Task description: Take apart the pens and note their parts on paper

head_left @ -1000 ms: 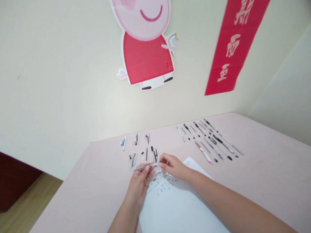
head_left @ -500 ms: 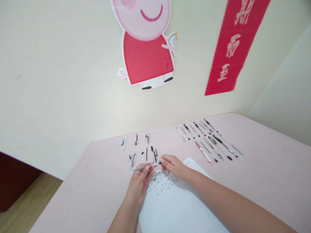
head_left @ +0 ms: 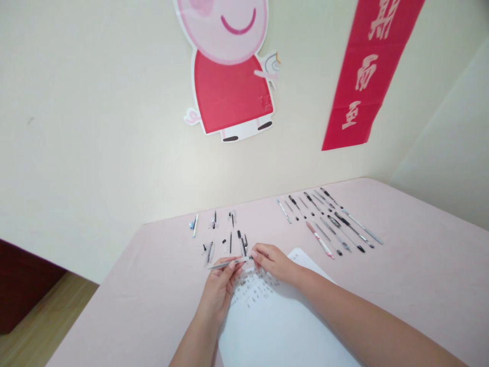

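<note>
My left hand (head_left: 221,283) is closed around a slim, clear-grey pen (head_left: 220,264), which lies almost level across the fingers. At the pen's right end, my right hand (head_left: 272,261) pinches a small dark piece; whether that is a cap or the tip is too small to tell. Both hands are above the upper part of a white sheet of paper (head_left: 278,326) with rows of small dark marks. Just beyond the hands, a dark pen (head_left: 242,243) and a few loose pen parts rest on the pink tabletop (head_left: 137,295).
Taken-apart pens with caps, such as a black refill (head_left: 231,242) and a white pen barrel (head_left: 195,226), lie at the back left. At the right are two rows of pens, including a pink one (head_left: 320,239). Behind the table rises a wall with a cartoon pig cutout (head_left: 233,92) and red banner (head_left: 355,102).
Almost nothing differs. Both hands keep their hold on the pen, in nearly the same position.
</note>
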`<state>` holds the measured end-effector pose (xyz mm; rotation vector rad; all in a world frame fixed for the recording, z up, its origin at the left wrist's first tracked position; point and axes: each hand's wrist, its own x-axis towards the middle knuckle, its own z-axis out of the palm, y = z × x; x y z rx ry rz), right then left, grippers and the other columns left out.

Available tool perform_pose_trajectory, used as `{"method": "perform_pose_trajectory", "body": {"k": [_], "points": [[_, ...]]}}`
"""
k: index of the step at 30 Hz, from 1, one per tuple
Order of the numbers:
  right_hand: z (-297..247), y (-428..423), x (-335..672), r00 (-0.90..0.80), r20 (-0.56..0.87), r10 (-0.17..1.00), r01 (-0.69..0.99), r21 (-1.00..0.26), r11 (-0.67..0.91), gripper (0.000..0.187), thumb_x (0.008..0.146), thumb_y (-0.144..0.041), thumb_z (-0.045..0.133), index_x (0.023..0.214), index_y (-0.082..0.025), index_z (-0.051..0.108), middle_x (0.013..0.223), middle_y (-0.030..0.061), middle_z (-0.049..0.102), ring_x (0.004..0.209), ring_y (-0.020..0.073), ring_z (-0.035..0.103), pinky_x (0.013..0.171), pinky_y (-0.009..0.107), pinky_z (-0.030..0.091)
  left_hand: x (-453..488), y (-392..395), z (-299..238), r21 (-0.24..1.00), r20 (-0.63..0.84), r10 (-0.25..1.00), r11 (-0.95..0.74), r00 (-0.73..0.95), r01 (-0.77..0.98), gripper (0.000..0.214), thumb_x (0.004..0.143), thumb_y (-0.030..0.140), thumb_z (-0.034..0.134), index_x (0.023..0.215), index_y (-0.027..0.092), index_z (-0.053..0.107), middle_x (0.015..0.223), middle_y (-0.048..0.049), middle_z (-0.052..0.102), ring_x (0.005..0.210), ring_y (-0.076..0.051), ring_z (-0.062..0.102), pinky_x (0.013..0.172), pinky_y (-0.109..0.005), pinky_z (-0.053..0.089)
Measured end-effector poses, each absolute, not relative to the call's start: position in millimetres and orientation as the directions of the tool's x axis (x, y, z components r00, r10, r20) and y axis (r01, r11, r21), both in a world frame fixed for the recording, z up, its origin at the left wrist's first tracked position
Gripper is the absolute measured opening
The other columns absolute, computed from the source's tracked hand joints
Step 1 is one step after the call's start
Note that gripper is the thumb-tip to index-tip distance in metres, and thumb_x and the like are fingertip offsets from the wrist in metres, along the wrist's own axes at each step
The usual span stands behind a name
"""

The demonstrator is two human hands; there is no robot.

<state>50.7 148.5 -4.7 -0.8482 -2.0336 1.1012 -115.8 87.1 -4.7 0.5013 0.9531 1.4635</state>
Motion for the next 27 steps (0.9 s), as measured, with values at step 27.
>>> {"method": "perform_pose_trajectory", "body": {"k": [27], "points": [[-2.9, 147.6, 50.3, -0.584, 0.220, 0.782, 0.215, -0.887, 0.410, 0.026, 0.087, -0.035, 0.042, 0.068, -0.018, 0.047, 0.056, -0.0031, 0.051, 0.053, 0.0100, 0.050, 0.055, 0.021, 0.038, -115.4, 86.3, -2.4, 0.789, -0.226, 0.966, 0.106, -0.126, -0.605, 0.017, 0.064, 0.015, 0.074, 0.078, 0.012, 0.066, 0.079, -0.0053, 0.071, 0.074, -0.012, 0.066, 0.068, -0.018, 0.054]]}}
